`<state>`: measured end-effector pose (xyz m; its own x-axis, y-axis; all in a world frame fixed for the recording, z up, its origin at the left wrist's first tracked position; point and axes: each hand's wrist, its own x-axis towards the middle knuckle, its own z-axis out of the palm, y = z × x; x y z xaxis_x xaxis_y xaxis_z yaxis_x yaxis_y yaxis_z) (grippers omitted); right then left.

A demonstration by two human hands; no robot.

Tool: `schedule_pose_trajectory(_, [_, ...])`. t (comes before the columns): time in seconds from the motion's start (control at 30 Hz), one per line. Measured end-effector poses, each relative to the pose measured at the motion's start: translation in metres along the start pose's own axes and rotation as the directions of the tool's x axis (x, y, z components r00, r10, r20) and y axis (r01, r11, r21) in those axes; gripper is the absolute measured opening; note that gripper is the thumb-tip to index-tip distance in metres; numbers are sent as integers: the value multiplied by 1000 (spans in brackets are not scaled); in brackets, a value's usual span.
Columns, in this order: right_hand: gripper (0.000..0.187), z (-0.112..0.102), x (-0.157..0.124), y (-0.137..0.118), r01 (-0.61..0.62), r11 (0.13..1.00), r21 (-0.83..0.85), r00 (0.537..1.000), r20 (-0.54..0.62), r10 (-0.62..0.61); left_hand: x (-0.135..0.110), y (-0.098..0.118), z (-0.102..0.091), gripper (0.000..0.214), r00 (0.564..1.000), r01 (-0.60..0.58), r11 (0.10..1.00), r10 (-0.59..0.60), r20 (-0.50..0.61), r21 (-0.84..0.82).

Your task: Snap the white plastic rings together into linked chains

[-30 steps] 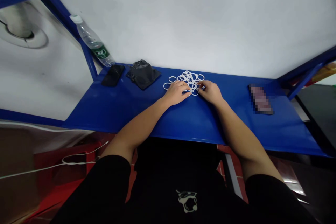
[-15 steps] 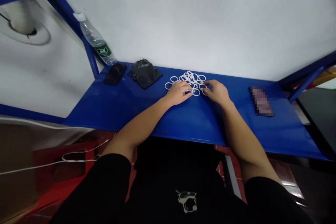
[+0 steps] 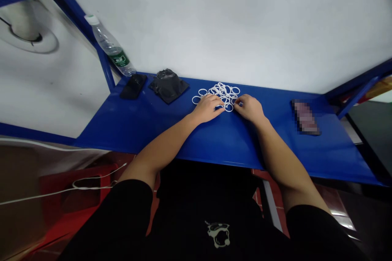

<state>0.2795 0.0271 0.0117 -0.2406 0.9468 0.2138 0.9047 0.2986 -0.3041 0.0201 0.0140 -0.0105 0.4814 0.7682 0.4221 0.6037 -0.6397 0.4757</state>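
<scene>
Several thin white rings lie in a loose pile near the back edge of the blue tabletop. My left hand rests over the pile's near left side, fingers curved down and the thumb apart from them. One white loop shows just beyond its fingertips. At the right edge of the pile is my right hand, its thumb and forefinger brought together beside the nearest rings. Whatever lies between those fingertips is hidden.
Left of the pile sit a crumpled black pouch, a dark phone and a plastic bottle leaning by the blue frame. A blurred-out phone lies to the right. A white wall rises behind.
My right hand has shifted slightly left and its thumb and forefinger have closed. The ring seen between them before is now covered. My left hand has stayed in place.
</scene>
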Motion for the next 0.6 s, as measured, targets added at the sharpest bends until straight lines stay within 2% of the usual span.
schedule_pose_trajectory(0.1, [21, -7, -2, -7, 33, 997, 65, 996, -80, -28, 0, 1, 0, 17, 1000, -5, 1000, 5, -10, 8])
schedule_pose_trajectory(0.2, [25, -14, -7, -18, 137, 973, 183, 984, -134, -114, 0, 1, 0, 20, 999, -21, 1000, 21, -29, 12])
schedule_pose_trajectory(0.3, [29, -15, -11, -31, 226, 922, 316, 974, -106, -202, 1, 2, -1, 19, 998, -42, 999, 43, -51, 12])
schedule_pose_trajectory(0.4, [30, -12, -14, -40, 264, 878, 399, 964, -78, -255, 1, 1, -2, 20, 995, -64, 998, 65, -72, 11])
schedule_pose_trajectory(0.6, [28, -10, -14, -40, 252, 867, 429, 967, -70, -246, 2, -1, -3, 24, 994, -83, 996, 84, -67, 6])
